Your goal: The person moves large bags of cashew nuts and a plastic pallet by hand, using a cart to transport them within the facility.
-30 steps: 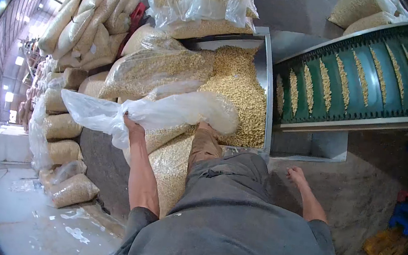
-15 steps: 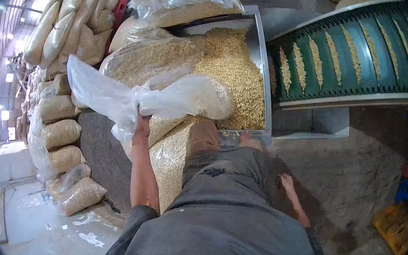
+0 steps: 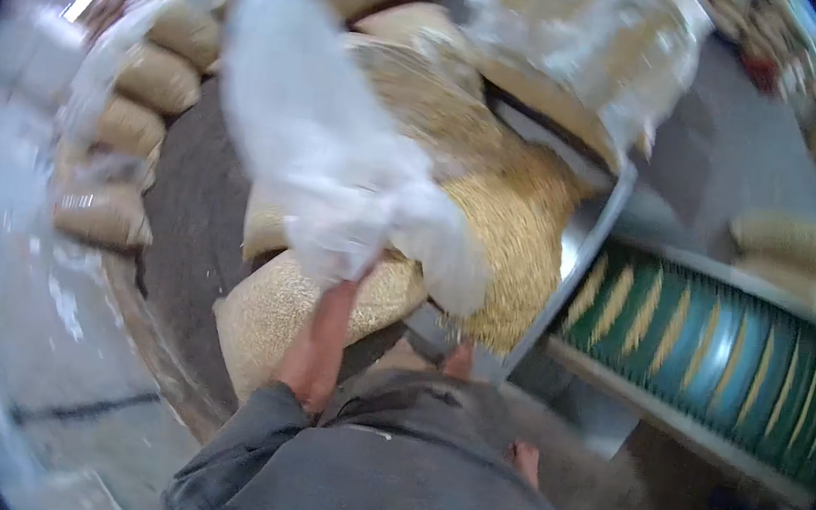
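My left hand [image 3: 357,274] is closed around the gathered part of a whitish, translucent plastic bag [image 3: 313,113]. One limp end reaches up and left; the other hangs over the pale yellow kernels [image 3: 518,258] in a metal bin [image 3: 605,217]. Directly below that hand lies a full sack of paler kernels [image 3: 265,314]. A further heap under clear plastic [image 3: 426,96] slopes into the bin. My right hand [image 3: 525,462] hangs low beside my body, apart from the bin, its fingers too blurred to make out.
A green conveyor belt [image 3: 715,345] with rows of kernels rises away to the right of the bin. Filled sacks [image 3: 157,75] line the left side. Beyond the bin stands a large plastic-covered sack [image 3: 583,43]. A bare foot [image 3: 458,360] is near the bin's front edge.
My view has turned, so the bin and conveyor appear rotated and lower. The plastic bag's loose end has swung upward, still held in my left hand.
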Action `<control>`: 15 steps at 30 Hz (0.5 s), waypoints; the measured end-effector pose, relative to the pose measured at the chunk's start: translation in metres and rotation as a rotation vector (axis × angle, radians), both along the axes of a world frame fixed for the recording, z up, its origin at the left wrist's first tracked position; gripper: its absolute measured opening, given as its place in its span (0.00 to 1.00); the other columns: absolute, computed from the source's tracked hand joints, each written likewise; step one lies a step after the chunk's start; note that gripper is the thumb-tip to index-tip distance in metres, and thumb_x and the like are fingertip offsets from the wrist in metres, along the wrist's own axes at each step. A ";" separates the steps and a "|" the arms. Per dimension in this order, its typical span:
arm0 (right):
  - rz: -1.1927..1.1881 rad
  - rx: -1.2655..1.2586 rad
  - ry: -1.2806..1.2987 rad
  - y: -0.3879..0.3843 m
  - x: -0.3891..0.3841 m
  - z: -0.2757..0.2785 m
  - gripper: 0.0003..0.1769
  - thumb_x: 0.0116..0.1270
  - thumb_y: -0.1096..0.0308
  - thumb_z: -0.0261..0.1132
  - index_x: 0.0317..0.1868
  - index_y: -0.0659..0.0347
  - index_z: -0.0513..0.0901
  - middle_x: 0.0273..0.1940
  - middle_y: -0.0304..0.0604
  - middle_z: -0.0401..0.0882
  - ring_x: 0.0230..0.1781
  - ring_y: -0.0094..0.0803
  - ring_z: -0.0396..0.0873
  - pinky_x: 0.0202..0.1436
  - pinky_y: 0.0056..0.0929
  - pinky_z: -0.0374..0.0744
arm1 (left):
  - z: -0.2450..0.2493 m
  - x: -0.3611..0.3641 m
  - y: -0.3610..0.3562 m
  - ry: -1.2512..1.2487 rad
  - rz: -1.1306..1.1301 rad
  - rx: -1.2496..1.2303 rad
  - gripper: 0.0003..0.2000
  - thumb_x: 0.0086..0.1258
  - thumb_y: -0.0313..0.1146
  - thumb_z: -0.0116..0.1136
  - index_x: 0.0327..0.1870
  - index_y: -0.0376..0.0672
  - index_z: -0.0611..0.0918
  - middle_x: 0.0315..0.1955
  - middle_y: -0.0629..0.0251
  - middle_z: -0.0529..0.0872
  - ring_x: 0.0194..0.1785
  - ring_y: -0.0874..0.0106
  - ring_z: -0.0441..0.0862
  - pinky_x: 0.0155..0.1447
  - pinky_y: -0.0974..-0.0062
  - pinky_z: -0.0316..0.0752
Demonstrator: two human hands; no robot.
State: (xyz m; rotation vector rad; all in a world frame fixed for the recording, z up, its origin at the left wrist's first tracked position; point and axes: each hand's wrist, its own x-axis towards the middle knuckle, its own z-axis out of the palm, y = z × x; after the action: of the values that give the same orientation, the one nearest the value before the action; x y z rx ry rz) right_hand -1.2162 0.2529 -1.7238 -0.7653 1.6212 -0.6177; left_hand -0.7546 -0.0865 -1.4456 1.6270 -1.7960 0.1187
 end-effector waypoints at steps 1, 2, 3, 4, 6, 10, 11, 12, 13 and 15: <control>0.238 -0.229 0.235 0.000 -0.020 -0.042 0.13 0.65 0.62 0.59 0.38 0.66 0.78 0.29 0.49 0.78 0.28 0.50 0.74 0.35 0.37 0.73 | 0.003 -0.003 0.000 0.085 -0.014 0.020 0.24 0.69 0.36 0.55 0.64 0.40 0.68 0.64 0.59 0.70 0.64 0.58 0.69 0.67 0.60 0.64; 0.302 -0.151 0.129 -0.033 -0.026 -0.014 0.15 0.64 0.62 0.61 0.45 0.65 0.77 0.34 0.50 0.79 0.33 0.48 0.76 0.39 0.37 0.74 | 0.005 -0.008 0.000 0.176 -0.033 0.051 0.24 0.69 0.36 0.55 0.64 0.40 0.68 0.64 0.59 0.70 0.64 0.58 0.69 0.67 0.60 0.64; 0.370 -0.125 0.087 -0.059 -0.024 0.012 0.17 0.64 0.63 0.61 0.48 0.65 0.77 0.36 0.50 0.79 0.35 0.47 0.77 0.42 0.37 0.74 | 0.008 -0.015 -0.004 0.287 -0.075 0.085 0.24 0.69 0.36 0.55 0.64 0.40 0.68 0.64 0.59 0.70 0.64 0.57 0.69 0.67 0.60 0.64; 0.439 -0.100 0.044 -0.088 -0.019 0.045 0.19 0.63 0.63 0.62 0.52 0.65 0.76 0.38 0.51 0.79 0.38 0.47 0.77 0.44 0.37 0.75 | 0.012 -0.024 -0.010 0.379 -0.125 0.122 0.24 0.69 0.36 0.55 0.64 0.40 0.68 0.64 0.59 0.70 0.64 0.57 0.69 0.67 0.59 0.64; 0.081 0.000 0.023 -0.138 0.022 0.112 0.28 0.63 0.63 0.67 0.57 0.72 0.71 0.34 0.44 0.79 0.36 0.33 0.76 0.40 0.31 0.76 | 0.024 -0.048 -0.024 0.609 -0.303 0.209 0.24 0.68 0.36 0.56 0.64 0.40 0.68 0.64 0.58 0.70 0.64 0.56 0.69 0.67 0.59 0.64; 0.231 -0.565 0.001 -0.244 0.133 0.286 0.40 0.60 0.67 0.70 0.68 0.68 0.60 0.63 0.54 0.67 0.61 0.40 0.68 0.64 0.36 0.68 | 0.039 -0.116 -0.031 0.929 -0.795 0.366 0.25 0.67 0.36 0.56 0.64 0.39 0.68 0.63 0.58 0.70 0.63 0.55 0.69 0.66 0.59 0.64; 0.345 -0.681 0.053 -0.261 0.127 0.280 0.39 0.60 0.67 0.69 0.68 0.67 0.60 0.64 0.54 0.66 0.61 0.41 0.68 0.66 0.37 0.66 | 0.039 -0.139 -0.023 0.981 -0.937 0.378 0.25 0.67 0.36 0.56 0.64 0.39 0.68 0.63 0.57 0.70 0.63 0.55 0.69 0.66 0.59 0.64; 0.446 -0.803 0.103 -0.277 0.121 0.274 0.38 0.61 0.66 0.68 0.69 0.66 0.61 0.65 0.54 0.66 0.61 0.41 0.69 0.67 0.37 0.64 | 0.042 -0.159 -0.013 1.028 -1.055 0.385 0.25 0.67 0.36 0.56 0.64 0.39 0.68 0.63 0.57 0.70 0.63 0.55 0.69 0.66 0.58 0.65; 0.514 -0.852 0.138 -0.292 0.117 0.276 0.37 0.62 0.65 0.67 0.68 0.66 0.61 0.64 0.54 0.66 0.61 0.41 0.69 0.67 0.37 0.64 | 0.050 -0.171 -0.009 1.031 -1.110 0.390 0.25 0.67 0.36 0.56 0.64 0.39 0.68 0.63 0.57 0.70 0.63 0.54 0.69 0.66 0.58 0.65; 0.582 -0.899 0.220 -0.307 0.097 0.271 0.36 0.63 0.64 0.66 0.68 0.66 0.63 0.64 0.55 0.67 0.61 0.41 0.69 0.67 0.38 0.65 | 0.087 -0.170 0.013 0.878 -1.022 0.437 0.26 0.65 0.36 0.57 0.64 0.39 0.68 0.63 0.55 0.70 0.63 0.53 0.69 0.66 0.58 0.65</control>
State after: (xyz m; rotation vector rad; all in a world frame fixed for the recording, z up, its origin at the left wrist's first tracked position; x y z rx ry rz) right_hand -1.1197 -0.0543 -1.4529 -1.9329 1.1620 -0.8435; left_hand -0.9251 -0.0737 -1.3588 0.5971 -1.7119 -1.2957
